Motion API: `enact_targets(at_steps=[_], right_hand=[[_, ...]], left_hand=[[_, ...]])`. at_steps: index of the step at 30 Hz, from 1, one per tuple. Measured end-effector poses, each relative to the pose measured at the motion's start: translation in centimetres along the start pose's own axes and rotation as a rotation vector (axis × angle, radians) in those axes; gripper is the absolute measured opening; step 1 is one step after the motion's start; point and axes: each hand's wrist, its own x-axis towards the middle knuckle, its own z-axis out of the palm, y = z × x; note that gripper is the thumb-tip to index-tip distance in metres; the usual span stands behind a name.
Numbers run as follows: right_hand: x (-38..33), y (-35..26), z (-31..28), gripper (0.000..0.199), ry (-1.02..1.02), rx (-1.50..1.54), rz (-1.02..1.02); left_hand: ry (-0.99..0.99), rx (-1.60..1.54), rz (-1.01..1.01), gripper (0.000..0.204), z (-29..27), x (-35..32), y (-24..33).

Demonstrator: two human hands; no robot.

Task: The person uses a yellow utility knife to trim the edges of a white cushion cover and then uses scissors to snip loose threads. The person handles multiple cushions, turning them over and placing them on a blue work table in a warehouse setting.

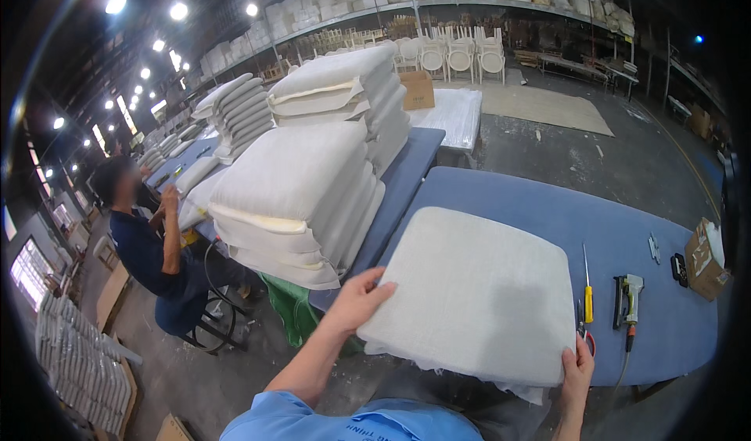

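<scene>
A light grey fabric-covered seat cushion [477, 284] lies on the near edge of the blue table, pale cloth hanging loose along its front side. My left hand [360, 298] grips its left edge, thumb on top and fingers at the side. At the near right corner, my right hand [577, 369] holds the edge, its fingers partly over the top. Close to that hand are red-handled scissors [588, 342], partly hidden behind it. A screwdriver with a yellow handle [588, 304] and a staple gun [628, 304] with a hose lie to the right.
Stacked cushions [289, 175] stand at the left on the blue table [501, 187]. A small cardboard box [706, 265] sits at the table's right end. A co-worker [152, 237] sits on a stool at the left. White chairs [461, 54] stand behind.
</scene>
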Motion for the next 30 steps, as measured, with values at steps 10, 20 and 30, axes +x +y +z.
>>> enact_targets(at_steps=[10,20,30], right_hand=[[-2.8,-7.7,5.9,0.081,-0.316,-0.828,-0.525],[-1.4,-15.0,7.6,0.075,-0.016,-0.515,-0.502],[1.8,-12.0,-3.0,0.064,0.417,-0.263,-0.401]], left_hand=[[-0.056,-0.514,-0.005,0.066,1.2,-3.4,8.7],[0.09,1.116,0.775,0.079,2.6,2.9,12.8],[0.565,1.63,0.124,0.089,-13.8,9.7,13.8]])
